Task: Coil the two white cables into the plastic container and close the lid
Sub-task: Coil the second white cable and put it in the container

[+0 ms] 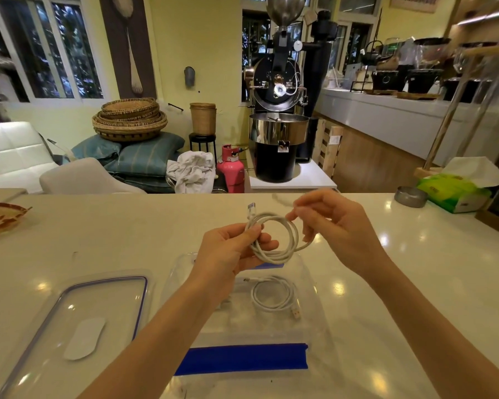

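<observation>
Nearest the viewer, a clear plastic container [314, 286] with blue clip flaps stands open on the glossy white countertop [98, 240]. One white cable [274, 295] lies coiled on its floor, its USB plug toward the near right. Just left of the container, apart from it, the transparent lid [78, 321] with a purple seal rim lies flat on the counter. Above the container, the left hand [231, 249] pinches the second white cable [274, 240], wound into a loop, between thumb and curled fingers, one connector standing up from the coil. The right hand [332, 228] holds the far side of the same loop, fingertips pinching a strand. Farther along the counter: a woven tray [0, 217] at the left edge, a metal ashtray [410, 196] and a green tissue box [455, 194] at the right. Beyond the counter stand a pink gas cylinder [230, 171], stacked baskets [130, 119] on cushions, and a black coffee roaster [277, 90].
</observation>
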The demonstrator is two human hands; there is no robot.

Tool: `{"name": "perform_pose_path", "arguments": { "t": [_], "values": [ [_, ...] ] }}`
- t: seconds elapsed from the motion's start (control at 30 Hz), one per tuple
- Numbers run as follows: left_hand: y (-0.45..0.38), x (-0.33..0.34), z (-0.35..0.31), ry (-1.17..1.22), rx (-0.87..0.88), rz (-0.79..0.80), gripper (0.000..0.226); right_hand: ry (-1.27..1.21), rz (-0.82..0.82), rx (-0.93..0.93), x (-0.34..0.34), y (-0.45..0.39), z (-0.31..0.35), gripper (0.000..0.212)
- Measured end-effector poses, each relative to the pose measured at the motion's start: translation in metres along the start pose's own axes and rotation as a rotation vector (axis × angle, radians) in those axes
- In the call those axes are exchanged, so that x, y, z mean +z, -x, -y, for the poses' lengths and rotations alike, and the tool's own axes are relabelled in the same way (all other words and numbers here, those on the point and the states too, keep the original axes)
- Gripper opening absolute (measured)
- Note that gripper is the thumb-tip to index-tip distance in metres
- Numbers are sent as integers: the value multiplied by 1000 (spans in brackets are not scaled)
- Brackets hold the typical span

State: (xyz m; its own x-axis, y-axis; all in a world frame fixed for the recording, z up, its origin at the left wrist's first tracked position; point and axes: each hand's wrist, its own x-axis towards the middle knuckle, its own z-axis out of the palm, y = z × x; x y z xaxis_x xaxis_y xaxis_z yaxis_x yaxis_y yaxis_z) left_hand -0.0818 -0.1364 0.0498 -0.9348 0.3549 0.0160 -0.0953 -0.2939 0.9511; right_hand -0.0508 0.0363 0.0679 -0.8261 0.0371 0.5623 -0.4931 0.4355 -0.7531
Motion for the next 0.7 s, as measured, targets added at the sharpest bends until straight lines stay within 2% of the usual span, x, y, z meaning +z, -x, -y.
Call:
{"name": "perform_pose_path", "arguments": {
  "t": [0.2,0.3,0.37,0.5,0.57,0.7],
  "values": [
    [1,2,1,-44,69,-38,11,282,55,-57,0,2,2,12],
    [5,5,2,-96,122,-32,12,409,28,-137,6,4,3,11],
    [7,7,4,-141,135,-13,16,485,-16,-191,9,5,3,18],
    [9,11,4,-164,138,16,21,572,-61,-101,13,5,0,36],
    [9,11,4,-157,124,37,18,528,5,8,13,5,0,39],
    [9,10,5,-207,102,85,18,176,223,249,11,3,2,19]
  ]
}}
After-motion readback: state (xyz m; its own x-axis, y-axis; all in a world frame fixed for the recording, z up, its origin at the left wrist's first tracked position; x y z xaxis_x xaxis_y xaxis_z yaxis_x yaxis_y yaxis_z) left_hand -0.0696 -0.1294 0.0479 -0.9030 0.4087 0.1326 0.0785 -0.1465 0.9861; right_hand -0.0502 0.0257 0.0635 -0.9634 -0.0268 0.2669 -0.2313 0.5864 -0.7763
